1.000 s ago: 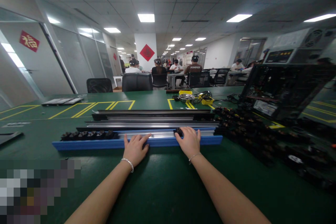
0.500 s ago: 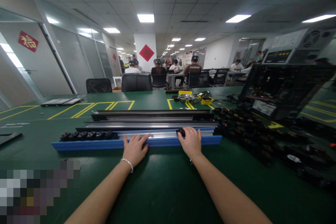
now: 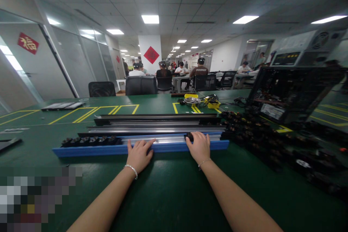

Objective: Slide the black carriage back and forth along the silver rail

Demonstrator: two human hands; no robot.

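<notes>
A long blue rail (image 3: 168, 147) with a shiny metal channel lies across the green table in front of me. Several small black parts (image 3: 89, 140) sit in a row in its left end. My left hand (image 3: 139, 153) rests on the rail near its middle, fingers spread, with nothing in its grip. Further right along the channel, my right hand (image 3: 199, 147) has its fingers around another small black part (image 3: 189, 137). My palm hides much of that part, and its exact kind does not show.
Black rails (image 3: 160, 119) lie parallel behind the blue one. A heap of black parts (image 3: 252, 136) covers the table at right, beside an open computer case (image 3: 293, 90). A metal bowl (image 3: 191, 100) and yellow boxes stand further back. People sit at far desks.
My right hand has shifted very slightly to the right with the small black part. My left hand has stayed in place on the rail.
</notes>
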